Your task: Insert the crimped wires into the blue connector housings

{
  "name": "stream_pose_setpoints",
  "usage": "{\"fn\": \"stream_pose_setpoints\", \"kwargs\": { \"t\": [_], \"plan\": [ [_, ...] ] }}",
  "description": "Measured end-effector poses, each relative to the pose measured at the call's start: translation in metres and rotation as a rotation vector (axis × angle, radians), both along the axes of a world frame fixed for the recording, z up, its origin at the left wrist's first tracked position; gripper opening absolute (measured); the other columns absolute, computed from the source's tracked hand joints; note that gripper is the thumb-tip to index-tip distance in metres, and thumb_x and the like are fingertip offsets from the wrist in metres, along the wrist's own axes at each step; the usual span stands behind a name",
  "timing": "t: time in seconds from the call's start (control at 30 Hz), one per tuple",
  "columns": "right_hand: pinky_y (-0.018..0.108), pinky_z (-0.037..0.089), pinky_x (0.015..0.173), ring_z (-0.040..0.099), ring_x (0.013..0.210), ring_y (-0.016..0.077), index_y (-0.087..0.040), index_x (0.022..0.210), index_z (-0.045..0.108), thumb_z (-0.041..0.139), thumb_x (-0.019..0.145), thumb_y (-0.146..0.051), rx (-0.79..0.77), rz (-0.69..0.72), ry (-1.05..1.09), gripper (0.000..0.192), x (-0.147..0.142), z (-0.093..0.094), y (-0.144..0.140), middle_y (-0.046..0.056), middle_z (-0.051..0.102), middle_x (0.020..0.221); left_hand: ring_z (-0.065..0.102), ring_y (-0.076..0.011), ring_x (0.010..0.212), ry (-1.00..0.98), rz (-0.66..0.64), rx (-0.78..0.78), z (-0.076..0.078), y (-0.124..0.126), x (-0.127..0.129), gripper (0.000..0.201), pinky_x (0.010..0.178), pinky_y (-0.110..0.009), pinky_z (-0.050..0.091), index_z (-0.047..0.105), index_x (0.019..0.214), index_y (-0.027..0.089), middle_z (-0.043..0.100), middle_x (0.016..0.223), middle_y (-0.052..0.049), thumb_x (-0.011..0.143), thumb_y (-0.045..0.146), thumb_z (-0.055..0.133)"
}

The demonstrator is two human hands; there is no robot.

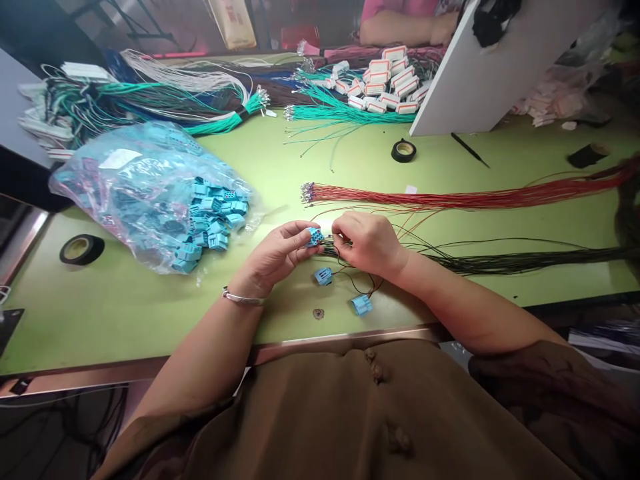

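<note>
Between the thumb and fingers of my left hand [280,253] is a blue connector housing [315,236], its face of small holes turned toward my right hand. My right hand [370,243] is closed in a pinch just right of the housing, at the tips of the black wires [465,261]; a thin wire seems to be in it, though the fingers hide most of it. Two more blue connectors, one [323,276] below my left fingers and another [361,305] nearer the table edge, lie with wires attached. A bundle of red wires [400,197] stretches out beyond my hands.
A clear plastic bag [135,193] spills blue connectors [215,213] at left. Black tape rolls [83,249] [403,151] lie on the green table [240,320]. Green wires [345,113], white connectors [390,83] and a grey panel [460,80] stand behind. Another person's arm [400,28] shows across the table.
</note>
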State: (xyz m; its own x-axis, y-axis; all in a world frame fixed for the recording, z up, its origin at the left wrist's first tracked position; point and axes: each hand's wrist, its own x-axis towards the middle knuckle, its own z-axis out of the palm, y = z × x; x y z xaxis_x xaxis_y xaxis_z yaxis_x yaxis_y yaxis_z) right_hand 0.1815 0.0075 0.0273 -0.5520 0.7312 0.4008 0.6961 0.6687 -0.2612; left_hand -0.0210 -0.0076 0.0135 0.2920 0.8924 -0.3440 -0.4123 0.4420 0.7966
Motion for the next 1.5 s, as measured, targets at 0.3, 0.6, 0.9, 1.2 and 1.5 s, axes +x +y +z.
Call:
{"fn": "stream_pose_setpoints", "kwargs": {
  "t": [0.3, 0.6, 0.9, 1.2, 1.5],
  "plan": [
    [0.032, 0.027, 0.06, 0.047, 0.067, 0.0169, -0.018, 0.079, 0.062, 0.042, 0.091, -0.02, 0.144, -0.017, -0.072, 0.023, 0.002, 0.001, -0.003, 0.006, 0.058, 0.071, 0.07, -0.0115, 0.062, -0.017, 0.005, -0.011, -0.002, 0.001, -0.001, 0.044, 0.058, -0.016, 0.057, 0.073, 0.089, 0.013, 0.072, 0.078, -0.004, 0.056, 0.035, 0.092],
    [0.034, 0.026, 0.061, 0.046, 0.07, 0.0184, -0.018, 0.081, 0.061, 0.041, 0.092, -0.02, 0.17, 0.031, -0.137, 0.023, 0.003, -0.001, -0.003, 0.006, 0.056, 0.07, 0.066, -0.0088, 0.057, 0.006, 0.012, -0.022, -0.003, -0.001, 0.004, 0.044, 0.049, -0.013, 0.052, 0.071, 0.086, 0.012, 0.07, 0.076, -0.004, 0.057, 0.038, 0.091],
    [0.028, 0.036, 0.061, 0.045, 0.064, 0.0148, -0.018, 0.08, 0.058, 0.043, 0.092, -0.02, 0.102, 0.192, 0.082, 0.019, -0.002, -0.021, 0.002, 0.003, 0.055, 0.07, 0.065, -0.0088, 0.059, 0.061, 0.023, 0.045, -0.001, -0.007, 0.015, 0.039, 0.06, -0.019, 0.055, 0.066, 0.079, 0.011, 0.068, 0.071, -0.002, 0.06, 0.037, 0.09],
    [0.025, 0.039, 0.061, 0.052, 0.064, 0.0108, -0.017, 0.082, 0.066, 0.056, 0.089, -0.028, -0.472, 0.385, 0.298, 0.017, 0.022, 0.014, 0.018, 0.001, 0.065, 0.071, 0.058, -0.0086, 0.051, 0.268, -0.029, 0.267, 0.008, -0.016, 0.02, 0.038, 0.049, -0.021, 0.046, 0.067, 0.085, 0.013, 0.063, 0.065, 0.0, 0.069, 0.044, 0.083],
    [0.031, 0.045, 0.077, 0.06, 0.08, 0.0184, -0.016, 0.089, 0.075, 0.058, 0.082, -0.02, -0.39, 0.081, -0.029, 0.019, 0.017, -0.015, 0.052, 0.006, 0.07, 0.087, 0.064, -0.0238, 0.101, 0.755, -0.522, 1.139, 0.011, -0.064, 0.06, 0.035, 0.1, -0.042, 0.043, 0.071, 0.11, 0.013, 0.073, 0.102, -0.013, 0.089, 0.04, 0.062]
  ]
}}
